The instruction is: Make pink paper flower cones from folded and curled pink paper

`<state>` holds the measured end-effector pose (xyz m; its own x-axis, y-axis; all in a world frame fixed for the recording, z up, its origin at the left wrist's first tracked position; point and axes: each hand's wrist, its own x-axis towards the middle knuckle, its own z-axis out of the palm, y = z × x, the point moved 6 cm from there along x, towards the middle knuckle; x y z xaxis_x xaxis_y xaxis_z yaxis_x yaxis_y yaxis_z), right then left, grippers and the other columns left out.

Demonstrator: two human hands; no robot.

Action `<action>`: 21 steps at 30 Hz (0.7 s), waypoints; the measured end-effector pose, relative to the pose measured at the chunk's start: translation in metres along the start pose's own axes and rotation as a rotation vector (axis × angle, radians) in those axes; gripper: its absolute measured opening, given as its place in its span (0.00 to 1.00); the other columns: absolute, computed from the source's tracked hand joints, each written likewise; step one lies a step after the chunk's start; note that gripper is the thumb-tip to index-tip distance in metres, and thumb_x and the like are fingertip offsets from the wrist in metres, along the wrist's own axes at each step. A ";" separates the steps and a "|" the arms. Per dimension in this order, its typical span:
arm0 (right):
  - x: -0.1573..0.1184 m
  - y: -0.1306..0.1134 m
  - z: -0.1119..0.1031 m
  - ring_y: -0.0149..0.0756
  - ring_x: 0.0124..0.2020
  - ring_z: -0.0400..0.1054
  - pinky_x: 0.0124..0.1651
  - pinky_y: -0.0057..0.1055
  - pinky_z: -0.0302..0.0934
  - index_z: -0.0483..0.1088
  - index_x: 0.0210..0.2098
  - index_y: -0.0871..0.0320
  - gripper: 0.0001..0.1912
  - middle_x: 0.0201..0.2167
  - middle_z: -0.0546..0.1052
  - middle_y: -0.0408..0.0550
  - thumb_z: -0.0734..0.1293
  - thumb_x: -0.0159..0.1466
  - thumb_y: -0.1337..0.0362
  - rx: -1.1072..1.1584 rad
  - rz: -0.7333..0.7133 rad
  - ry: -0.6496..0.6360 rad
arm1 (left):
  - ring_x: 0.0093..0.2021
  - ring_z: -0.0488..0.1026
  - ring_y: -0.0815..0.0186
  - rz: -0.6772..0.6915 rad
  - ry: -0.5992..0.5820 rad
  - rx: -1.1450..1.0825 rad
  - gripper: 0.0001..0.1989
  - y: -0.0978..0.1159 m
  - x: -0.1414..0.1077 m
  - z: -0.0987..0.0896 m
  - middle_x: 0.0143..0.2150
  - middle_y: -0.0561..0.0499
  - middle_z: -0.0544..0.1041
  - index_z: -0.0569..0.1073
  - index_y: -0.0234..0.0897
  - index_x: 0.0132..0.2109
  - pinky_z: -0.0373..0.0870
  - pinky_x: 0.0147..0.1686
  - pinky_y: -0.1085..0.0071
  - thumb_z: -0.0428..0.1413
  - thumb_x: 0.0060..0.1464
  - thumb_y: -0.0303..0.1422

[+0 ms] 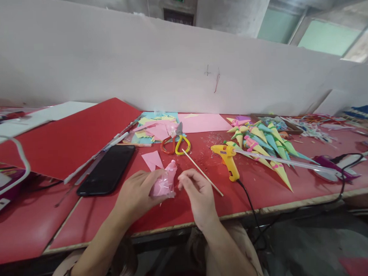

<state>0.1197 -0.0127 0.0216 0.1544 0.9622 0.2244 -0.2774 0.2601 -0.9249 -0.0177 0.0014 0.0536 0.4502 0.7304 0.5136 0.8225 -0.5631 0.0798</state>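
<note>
My left hand [139,191] is closed around a crumpled pink piece with a shiny clear film over it [164,183]. Just to its right, my right hand [197,190] has thumb and fingers pinched together; anything between the tips is too small to make out. A thin wooden stick [202,171] lies on the table behind the right hand. Flat pink paper pieces [153,159] lie just beyond the left hand. Farther back are scissors with one red and one yellow handle [176,144]. A yellow glue gun [227,158] with a long clear glue stick rests to the right.
Yellow, blue and green paper cones [271,140] are piled at the right. A black phone [107,170] and a large red board [80,138] lie to the left. Paper scraps [154,129] sit near the white partition [107,64]. The glue gun's black cord [250,204] hangs over the table edge.
</note>
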 end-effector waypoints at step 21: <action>0.007 0.012 -0.007 0.27 0.25 0.68 0.32 0.25 0.65 0.73 0.27 0.58 0.05 0.23 0.75 0.40 0.70 0.49 0.66 0.181 0.173 0.066 | 0.48 0.67 0.49 -0.234 -0.019 0.366 0.15 -0.021 -0.005 0.002 0.49 0.38 0.69 0.63 0.34 0.49 0.67 0.41 0.57 0.46 0.56 0.37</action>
<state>0.1241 -0.0037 0.0096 0.1498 0.9878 0.0419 -0.4694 0.1084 -0.8763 -0.0361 0.0103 0.0476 0.2407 0.8309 0.5017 0.9706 -0.2099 -0.1180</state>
